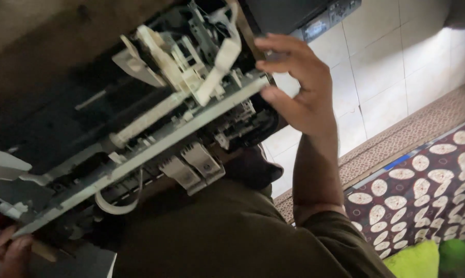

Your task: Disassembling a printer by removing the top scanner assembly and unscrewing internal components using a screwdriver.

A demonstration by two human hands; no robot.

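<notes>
Grey-and-white printer mechanism (155, 128), tilted, propped for access. Right hand (299, 87) at three o'clock, fingers (273, 95) spread, steadying its end. Left hand (6, 252) at seven o'clock, grip unclear.

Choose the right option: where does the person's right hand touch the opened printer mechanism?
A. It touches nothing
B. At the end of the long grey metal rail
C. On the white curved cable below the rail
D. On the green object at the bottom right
B: the right hand has its fingertips on the upper end of the grey metal rail of the printer mechanism.
</notes>
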